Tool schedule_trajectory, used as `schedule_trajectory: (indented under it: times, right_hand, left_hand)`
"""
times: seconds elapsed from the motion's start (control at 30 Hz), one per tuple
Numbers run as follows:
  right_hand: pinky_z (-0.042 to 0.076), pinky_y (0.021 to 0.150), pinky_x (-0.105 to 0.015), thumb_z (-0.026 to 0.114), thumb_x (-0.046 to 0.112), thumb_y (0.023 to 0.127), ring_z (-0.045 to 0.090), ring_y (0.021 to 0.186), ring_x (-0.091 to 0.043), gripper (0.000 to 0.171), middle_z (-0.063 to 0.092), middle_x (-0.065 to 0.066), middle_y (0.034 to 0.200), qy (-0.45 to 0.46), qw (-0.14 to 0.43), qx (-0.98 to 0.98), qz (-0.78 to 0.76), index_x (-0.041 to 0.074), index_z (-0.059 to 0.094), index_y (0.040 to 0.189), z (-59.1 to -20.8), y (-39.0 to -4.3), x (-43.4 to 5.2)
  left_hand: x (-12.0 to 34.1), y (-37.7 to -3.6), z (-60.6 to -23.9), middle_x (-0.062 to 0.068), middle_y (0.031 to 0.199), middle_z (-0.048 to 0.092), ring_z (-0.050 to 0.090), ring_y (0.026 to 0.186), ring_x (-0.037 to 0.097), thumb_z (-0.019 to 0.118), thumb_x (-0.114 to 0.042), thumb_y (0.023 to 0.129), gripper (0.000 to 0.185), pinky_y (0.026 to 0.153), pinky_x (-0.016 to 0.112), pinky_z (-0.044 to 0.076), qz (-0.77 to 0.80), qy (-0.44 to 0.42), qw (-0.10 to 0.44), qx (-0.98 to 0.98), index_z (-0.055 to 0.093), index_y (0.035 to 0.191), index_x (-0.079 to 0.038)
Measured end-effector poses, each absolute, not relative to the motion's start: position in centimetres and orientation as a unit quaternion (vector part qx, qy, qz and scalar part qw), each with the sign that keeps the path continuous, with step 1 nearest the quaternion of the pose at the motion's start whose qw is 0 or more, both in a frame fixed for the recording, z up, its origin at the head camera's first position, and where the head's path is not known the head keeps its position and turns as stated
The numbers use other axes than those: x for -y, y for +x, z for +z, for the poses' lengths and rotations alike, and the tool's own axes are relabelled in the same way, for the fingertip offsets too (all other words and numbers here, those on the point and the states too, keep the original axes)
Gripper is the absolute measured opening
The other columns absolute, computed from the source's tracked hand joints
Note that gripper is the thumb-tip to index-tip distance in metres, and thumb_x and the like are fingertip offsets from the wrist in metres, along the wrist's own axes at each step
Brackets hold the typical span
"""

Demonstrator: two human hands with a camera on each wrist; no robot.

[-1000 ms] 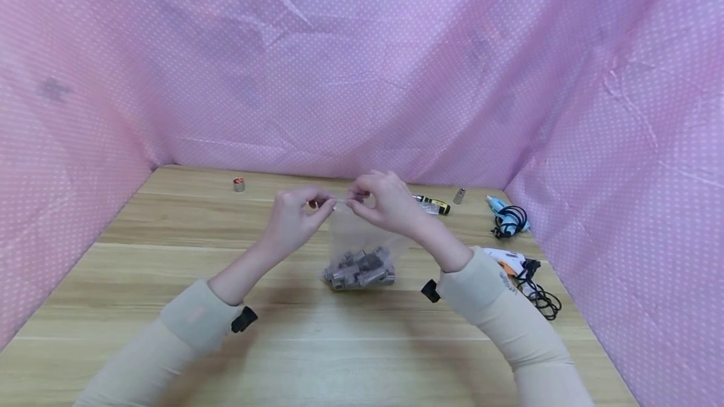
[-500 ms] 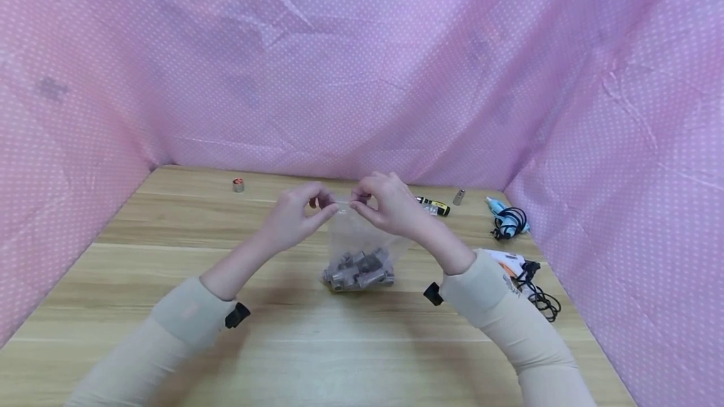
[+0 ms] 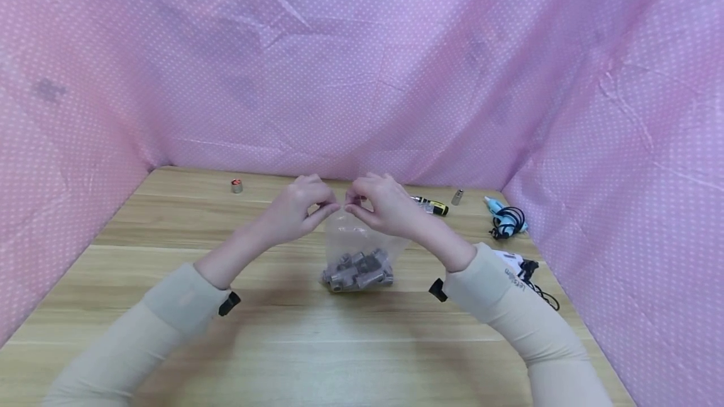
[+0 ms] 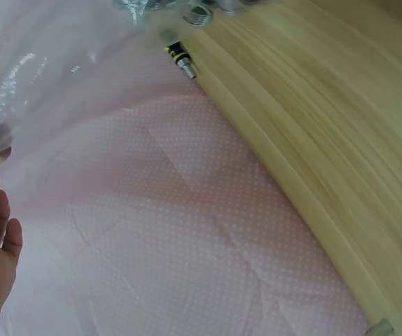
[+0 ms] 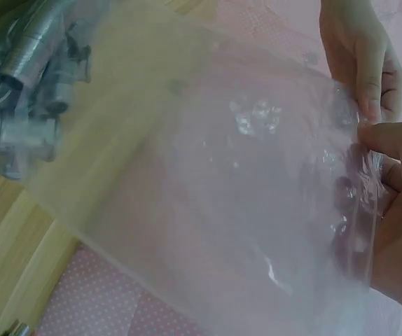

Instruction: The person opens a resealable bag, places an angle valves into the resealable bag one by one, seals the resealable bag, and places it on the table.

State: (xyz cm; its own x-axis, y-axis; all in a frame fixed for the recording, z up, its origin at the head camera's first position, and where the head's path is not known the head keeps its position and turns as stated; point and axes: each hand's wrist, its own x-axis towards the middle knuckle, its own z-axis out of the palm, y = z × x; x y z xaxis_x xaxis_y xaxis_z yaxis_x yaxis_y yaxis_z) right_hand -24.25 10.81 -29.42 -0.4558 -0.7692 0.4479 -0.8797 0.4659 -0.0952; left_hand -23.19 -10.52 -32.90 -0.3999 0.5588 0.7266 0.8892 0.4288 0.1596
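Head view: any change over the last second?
Left hand and right hand drew closer together along the top edge of the clear bag, both still pinching it. The metal fittings inside stayed resting on the table; the screwdriver is unmoved.

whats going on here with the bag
A person holds a clear plastic zip bag upright over a wooden table. The left hand and the right hand each pinch its top edge, fingertips close together. Grey metal fittings sit heaped in the bag's bottom, which rests on the table. Whether the seal is open or closed cannot be told. Off to the right lie a yellow-and-black screwdriver and a blue tool with a black cord, untouched.
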Motion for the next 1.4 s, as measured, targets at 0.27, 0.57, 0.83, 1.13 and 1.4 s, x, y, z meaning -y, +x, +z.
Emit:
schedule_trajectory:
  times: [0.27,0.57,0.83,1.13,1.4]
  right_hand:
    - [0.038,0.07,-0.028,0.068,0.02,0.086,0.054,0.077,-0.013,0.007,0.064,0.007,0.083,0.493,0.14,0.849,0.129,0.015,0.066,0.089,-29.3,-24.3,-11.2]
    - [0.043,0.073,-0.03,0.068,0.02,0.087,0.057,0.083,-0.012,0.008,0.066,0.004,0.087,0.487,0.138,0.853,0.128,0.013,0.066,0.091,-29.2,-24.7,-11.9]
    - [0.045,0.077,-0.036,0.067,0.02,0.087,0.06,0.086,-0.015,0.009,0.067,0.001,0.089,0.468,0.147,0.862,0.131,0.012,0.066,0.091,-29.3,-25.3,-13.2]
    - [0.043,0.075,-0.036,0.068,0.019,0.087,0.059,0.086,-0.015,0.009,0.067,0.0,0.089,0.434,0.15,0.877,0.139,0.012,0.066,0.091,-29.4,-26.0,-14.9]
    - [0.047,0.073,-0.036,0.068,0.018,0.087,0.06,0.08,-0.018,0.011,0.067,-0.004,0.085,0.423,0.163,0.879,0.148,0.008,0.065,0.09,-29.4,-26.5,-16.4]
  left_hand:
    - [10.8,-23.5,-32.5,-0.008,0.063,0.049,0.037,0.068,0.009,0.062,-0.012,0.087,0.017,0.065,0.025,0.031,-0.221,-0.514,0.289,0.776,0.056,0.071,-0.015]
    - [11.7,-23.6,-32.0,-0.007,0.064,0.05,0.037,0.069,0.009,0.063,-0.01,0.086,0.017,0.066,0.027,0.033,-0.212,-0.517,0.282,0.78,0.057,0.071,-0.013]
    - [12.8,-24.2,-31.8,-0.006,0.065,0.053,0.039,0.069,0.011,0.064,-0.007,0.085,0.017,0.068,0.029,0.034,-0.209,-0.517,0.295,0.776,0.057,0.07,-0.012]
    - [13.8,-24.9,-31.9,-0.005,0.066,0.053,0.041,0.069,0.012,0.064,-0.006,0.085,0.013,0.067,0.03,0.036,-0.203,-0.51,0.306,0.778,0.059,0.073,-0.011]
    - [14.4,-25.6,-31.9,-0.004,0.068,0.055,0.042,0.068,0.012,0.065,-0.008,0.085,0.012,0.068,0.03,0.036,-0.198,-0.501,0.309,0.784,0.062,0.074,-0.01]
